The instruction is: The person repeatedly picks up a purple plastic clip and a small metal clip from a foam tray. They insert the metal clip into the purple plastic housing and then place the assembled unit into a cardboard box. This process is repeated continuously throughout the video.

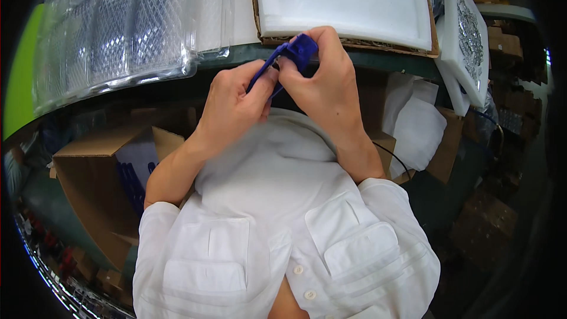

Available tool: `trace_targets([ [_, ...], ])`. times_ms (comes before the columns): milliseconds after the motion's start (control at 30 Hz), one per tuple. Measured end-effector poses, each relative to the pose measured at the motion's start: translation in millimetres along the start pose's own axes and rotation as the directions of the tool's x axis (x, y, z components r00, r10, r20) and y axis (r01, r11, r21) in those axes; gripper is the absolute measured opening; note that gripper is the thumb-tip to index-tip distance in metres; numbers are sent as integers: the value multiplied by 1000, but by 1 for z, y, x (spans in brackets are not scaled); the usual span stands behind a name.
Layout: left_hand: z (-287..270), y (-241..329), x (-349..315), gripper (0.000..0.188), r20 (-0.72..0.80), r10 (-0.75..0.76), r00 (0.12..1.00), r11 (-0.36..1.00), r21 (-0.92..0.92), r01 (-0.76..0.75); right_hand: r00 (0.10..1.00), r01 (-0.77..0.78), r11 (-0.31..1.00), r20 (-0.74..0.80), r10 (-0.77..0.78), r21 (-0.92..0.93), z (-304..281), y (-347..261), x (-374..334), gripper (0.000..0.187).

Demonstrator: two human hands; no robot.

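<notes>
both hands on a small blue piece

the left hand (pixel 233 103) and right hand (pixel 322 80) meet just in front of the chest, fingers pinched closed on a blue plastic piece (pixel 289 59). just beyond them is the table edge (pixel 384 62), with a cardboard tray of white foam (pixel 348 0) far centre and clear plastic blister trays (pixel 118 29) far left. an open cardboard box (pixel 97 189) sits low on the left.
</notes>
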State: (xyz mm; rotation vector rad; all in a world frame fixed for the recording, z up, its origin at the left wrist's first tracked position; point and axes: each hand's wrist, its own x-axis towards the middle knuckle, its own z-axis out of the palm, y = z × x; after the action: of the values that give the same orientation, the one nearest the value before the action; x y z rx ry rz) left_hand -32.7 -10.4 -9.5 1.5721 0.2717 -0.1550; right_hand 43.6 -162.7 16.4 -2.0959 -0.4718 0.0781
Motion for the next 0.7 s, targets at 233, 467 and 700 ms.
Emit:
trace_targets([
  [233,-13,25,-9,26,167,10,986,995,-103,7,998,-4,953,56,-13,304,-16,9,6,30],
  [467,-31,58,-35,59,171,496,851,809,263,-525,944,312,842,-40,-329,440,-58,14,-4,41],
  [700,-26,56,-38,70,150,621,769,669,410,-620,890,455,848,-180,-419,272,-57,24,-8,38],
])
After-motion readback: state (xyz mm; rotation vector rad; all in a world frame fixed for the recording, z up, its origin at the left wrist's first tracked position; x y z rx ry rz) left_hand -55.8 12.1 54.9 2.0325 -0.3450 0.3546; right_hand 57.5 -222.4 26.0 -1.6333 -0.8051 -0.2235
